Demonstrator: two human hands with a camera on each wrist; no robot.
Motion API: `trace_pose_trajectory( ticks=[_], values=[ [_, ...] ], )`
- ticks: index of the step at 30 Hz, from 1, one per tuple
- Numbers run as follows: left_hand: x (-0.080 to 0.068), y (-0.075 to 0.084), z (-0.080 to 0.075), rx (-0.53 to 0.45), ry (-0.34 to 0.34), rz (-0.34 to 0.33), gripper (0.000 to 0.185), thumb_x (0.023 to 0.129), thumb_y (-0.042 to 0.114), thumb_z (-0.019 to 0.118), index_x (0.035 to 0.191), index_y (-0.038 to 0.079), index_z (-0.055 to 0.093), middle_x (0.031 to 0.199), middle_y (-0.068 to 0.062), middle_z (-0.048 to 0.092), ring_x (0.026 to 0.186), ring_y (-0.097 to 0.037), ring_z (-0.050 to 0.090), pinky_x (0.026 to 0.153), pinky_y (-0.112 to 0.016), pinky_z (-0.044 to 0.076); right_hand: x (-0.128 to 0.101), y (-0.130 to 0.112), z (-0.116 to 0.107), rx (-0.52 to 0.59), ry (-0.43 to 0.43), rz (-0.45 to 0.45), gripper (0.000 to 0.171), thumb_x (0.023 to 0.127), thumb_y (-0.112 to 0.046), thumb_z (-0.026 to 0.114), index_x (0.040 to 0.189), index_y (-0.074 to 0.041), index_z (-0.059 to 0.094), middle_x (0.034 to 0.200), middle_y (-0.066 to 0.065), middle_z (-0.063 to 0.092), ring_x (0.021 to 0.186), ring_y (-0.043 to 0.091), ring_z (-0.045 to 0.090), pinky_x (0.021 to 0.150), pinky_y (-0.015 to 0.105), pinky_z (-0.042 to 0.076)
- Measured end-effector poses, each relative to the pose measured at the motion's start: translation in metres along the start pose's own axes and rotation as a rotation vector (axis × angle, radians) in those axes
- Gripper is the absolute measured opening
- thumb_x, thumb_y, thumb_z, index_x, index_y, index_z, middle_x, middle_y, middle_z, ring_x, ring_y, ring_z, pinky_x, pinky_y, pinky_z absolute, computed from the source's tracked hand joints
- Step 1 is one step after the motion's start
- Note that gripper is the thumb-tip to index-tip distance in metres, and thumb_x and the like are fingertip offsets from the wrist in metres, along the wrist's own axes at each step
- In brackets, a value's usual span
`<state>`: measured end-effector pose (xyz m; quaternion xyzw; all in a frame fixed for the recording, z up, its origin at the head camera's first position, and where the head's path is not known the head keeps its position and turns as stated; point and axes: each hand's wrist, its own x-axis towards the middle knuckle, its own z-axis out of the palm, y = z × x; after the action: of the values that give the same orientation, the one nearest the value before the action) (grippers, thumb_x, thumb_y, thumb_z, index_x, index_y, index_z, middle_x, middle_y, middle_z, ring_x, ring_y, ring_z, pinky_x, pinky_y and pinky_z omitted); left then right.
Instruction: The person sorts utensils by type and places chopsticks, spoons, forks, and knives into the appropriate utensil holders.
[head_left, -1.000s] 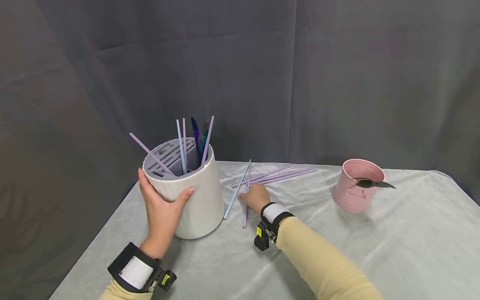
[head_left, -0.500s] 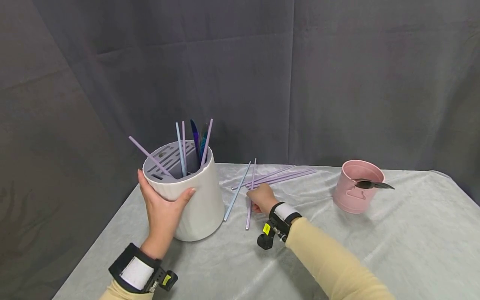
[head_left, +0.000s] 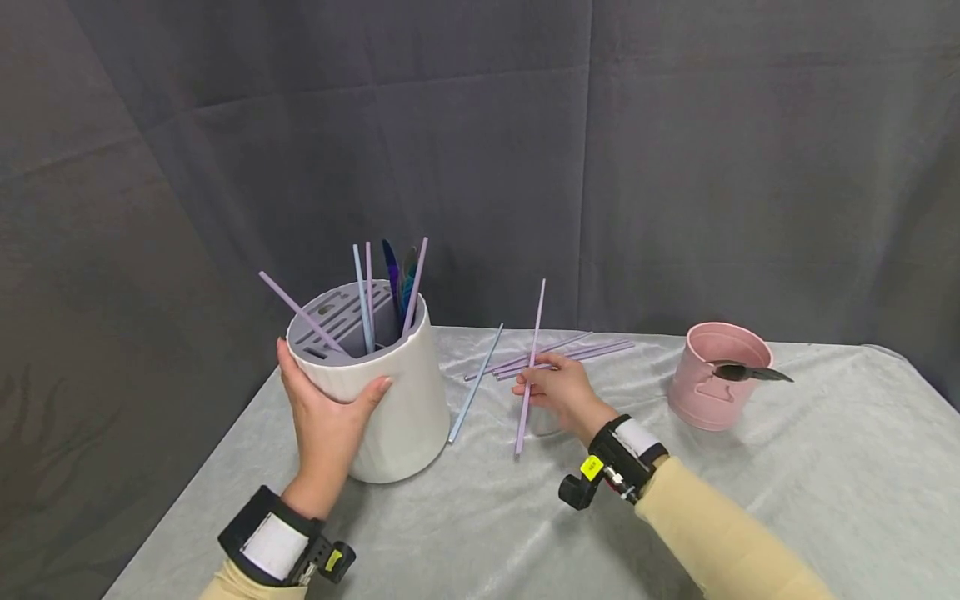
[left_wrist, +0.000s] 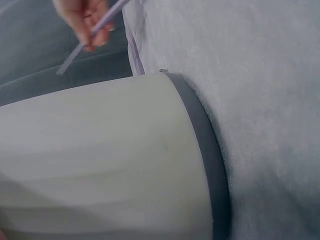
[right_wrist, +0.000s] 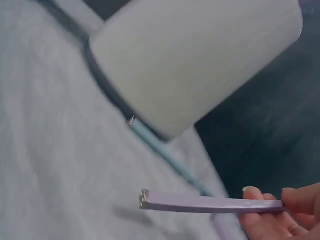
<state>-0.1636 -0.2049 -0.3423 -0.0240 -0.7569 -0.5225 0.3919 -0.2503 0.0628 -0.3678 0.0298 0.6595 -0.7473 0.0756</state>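
Observation:
The left hand (head_left: 326, 417) grips a white cylindrical utensil holder (head_left: 401, 400), thumb on the near side and fingers round the left. Its grey slotted insert (head_left: 341, 312) bears several purple and light-blue chopsticks and dark, shiny flat utensils (head_left: 392, 265). To the right of the holder, the right hand (head_left: 558, 390) pinches a purple chopstick (head_left: 534, 342) between thumb and fingers, tilted with its far end up. In the right wrist view this chopstick (right_wrist: 210, 203) shows a metallic end. A light-blue chopstick (head_left: 476, 383) lies on the cloth beside the holder.
Several more purple chopsticks (head_left: 600, 348) lie crossed on the cloth behind the right hand. A pink pail (head_left: 708, 392) stands at the right, with a dark spoon-like utensil (head_left: 750, 372) across its rim. Pale velvety cloth (head_left: 825, 483) covers the table; a grey curtain hangs behind.
The right hand has moved right and lifted the purple chopstick, raising its far end; its fingers now show more. The left hand stays on the holder.

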Motion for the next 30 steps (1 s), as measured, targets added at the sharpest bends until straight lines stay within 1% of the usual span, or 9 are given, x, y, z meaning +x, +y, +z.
trace_pose_trajectory(
  ticks=[4, 8, 13, 16, 20, 23, 25, 27, 30],
  values=[
    [0.001, 0.0, 0.001, -0.011, -0.003, 0.006, 0.123, 0.068, 0.018, 0.089, 0.154, 0.006, 0.002, 0.156, -0.015, 0.016, 0.14, -0.027, 0.02, 0.114, -0.048, 0.016, -0.016, -0.022, 0.005, 0.09, -0.04, -0.121, 0.038, 0.094, 0.006, 0.056, 0.131, 0.01, 0.047, 0.082, 0.005, 0.066, 0.07, 0.012, 0.069, 0.073, 0.031, 0.056],
    [0.0, -0.001, 0.001, -0.017, 0.001, 0.004, 0.124, 0.068, 0.025, 0.089, 0.154, 0.006, 0.002, 0.157, -0.014, 0.014, 0.141, -0.026, 0.019, 0.114, -0.047, 0.015, -0.035, -0.051, 0.019, 0.198, -0.095, -0.249, 0.037, 0.093, 0.006, 0.058, 0.129, 0.006, 0.051, 0.085, 0.004, 0.065, 0.076, 0.014, 0.07, 0.08, 0.035, 0.055],
    [0.0, 0.0, 0.002, -0.011, 0.001, -0.007, 0.124, 0.067, 0.02, 0.089, 0.154, 0.007, 0.002, 0.156, -0.014, 0.015, 0.14, -0.026, 0.02, 0.114, -0.048, 0.016, -0.064, -0.085, 0.049, 0.348, -0.156, -0.46, 0.028, 0.092, 0.01, 0.057, 0.118, -0.001, 0.061, 0.087, 0.005, 0.067, 0.079, 0.018, 0.071, 0.084, 0.038, 0.054],
    [0.001, 0.0, 0.002, -0.006, 0.001, -0.008, 0.124, 0.066, 0.015, 0.089, 0.154, 0.007, 0.002, 0.156, -0.015, 0.016, 0.14, -0.026, 0.021, 0.113, -0.049, 0.017, -0.077, -0.1, 0.069, 0.427, -0.208, -0.614, 0.032, 0.093, 0.013, 0.053, 0.108, -0.011, 0.067, 0.089, 0.004, 0.068, 0.082, 0.018, 0.07, 0.086, 0.04, 0.052],
    [0.002, -0.001, 0.003, -0.009, 0.01, 0.012, 0.124, 0.068, 0.032, 0.089, 0.154, 0.005, 0.003, 0.155, -0.016, 0.016, 0.14, -0.027, 0.02, 0.113, -0.049, 0.016, -0.081, -0.112, 0.096, 0.494, -0.268, -0.783, 0.044, 0.093, 0.016, 0.048, 0.104, -0.021, 0.069, 0.091, 0.002, 0.069, 0.086, 0.017, 0.07, 0.089, 0.042, 0.051],
    [0.002, -0.002, 0.004, -0.019, 0.014, 0.032, 0.127, 0.068, 0.05, 0.086, 0.153, 0.003, 0.003, 0.155, -0.018, 0.017, 0.14, -0.029, 0.02, 0.114, -0.049, 0.015, -0.08, -0.113, 0.113, 0.468, -0.295, -0.85, 0.031, 0.092, 0.017, 0.049, 0.11, -0.003, 0.066, 0.092, -0.001, 0.07, 0.087, 0.015, 0.069, 0.09, 0.043, 0.05],
    [0.002, -0.002, 0.005, -0.022, 0.014, 0.036, 0.129, 0.067, 0.055, 0.084, 0.153, 0.003, 0.003, 0.155, -0.02, 0.016, 0.14, -0.029, 0.019, 0.114, -0.048, 0.016, -0.078, -0.109, 0.123, 0.423, -0.309, -0.862, 0.025, 0.091, 0.017, 0.05, 0.115, 0.01, 0.058, 0.091, -0.003, 0.07, 0.087, 0.014, 0.069, 0.091, 0.044, 0.05],
    [0.002, -0.003, 0.006, -0.02, 0.01, 0.035, 0.13, 0.067, 0.055, 0.084, 0.153, 0.002, 0.003, 0.155, -0.021, 0.016, 0.14, -0.029, 0.019, 0.113, -0.047, 0.016, -0.075, -0.104, 0.131, 0.35, -0.311, -0.848, 0.028, 0.091, 0.015, 0.054, 0.118, 0.017, 0.051, 0.09, -0.002, 0.07, 0.086, 0.011, 0.069, 0.09, 0.044, 0.05],
    [0.001, -0.002, 0.008, -0.009, 0.001, 0.023, 0.128, 0.068, 0.045, 0.087, 0.153, 0.001, 0.001, 0.154, -0.022, 0.015, 0.14, -0.03, 0.019, 0.112, -0.049, 0.017, -0.072, -0.097, 0.138, 0.22, -0.322, -0.79, 0.025, 0.09, 0.012, 0.058, 0.114, 0.017, 0.054, 0.092, 0.012, 0.07, 0.086, 0.015, 0.069, 0.09, 0.041, 0.051]
  ],
)
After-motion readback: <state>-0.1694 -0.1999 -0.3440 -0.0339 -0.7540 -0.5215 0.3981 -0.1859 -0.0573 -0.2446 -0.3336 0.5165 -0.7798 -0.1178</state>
